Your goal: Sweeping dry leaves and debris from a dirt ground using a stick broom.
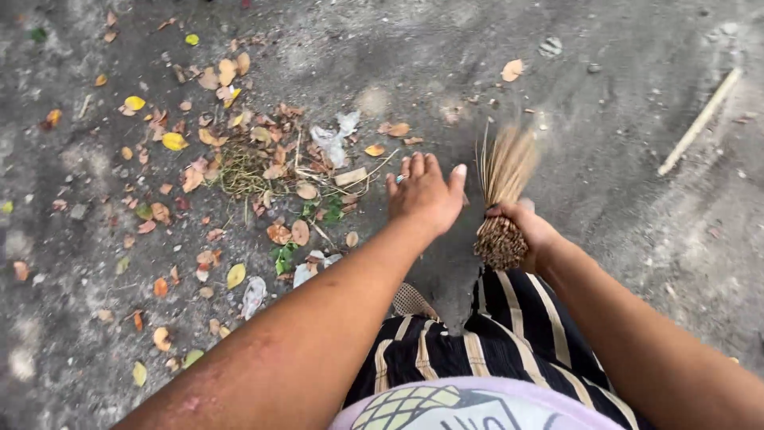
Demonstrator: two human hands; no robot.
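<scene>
I see my right hand (527, 231) closed around the bound end of a stick broom (503, 199). The broom is a bundle of thin, straw-coloured stiff ribs, packed tight where I grip it so the cut ends show as a dense brown cluster facing me. From the grip the ribs fan outward and away toward the ground (621, 183), and their tips look blurred. The broom sits just right of centre in my view, above the striped black-and-tan skirt (509, 334).

My left hand (426, 195) is stretched forward just beside the broom, palm down, fingers spread and extended, holding nothing. It hovers at the right edge of a heap of leaf litter (255, 167); I cannot tell whether the fingertips touch anything.

The heap is made of dry orange, brown and yellow leaves mixed with a tangle of dry grass, a few green sprigs, small sticks and scraps of white plastic wrapper (334, 137). More leaves lie scattered to the left. A pale stick (700, 121) lies well apart on the grey dirt at upper right.
</scene>
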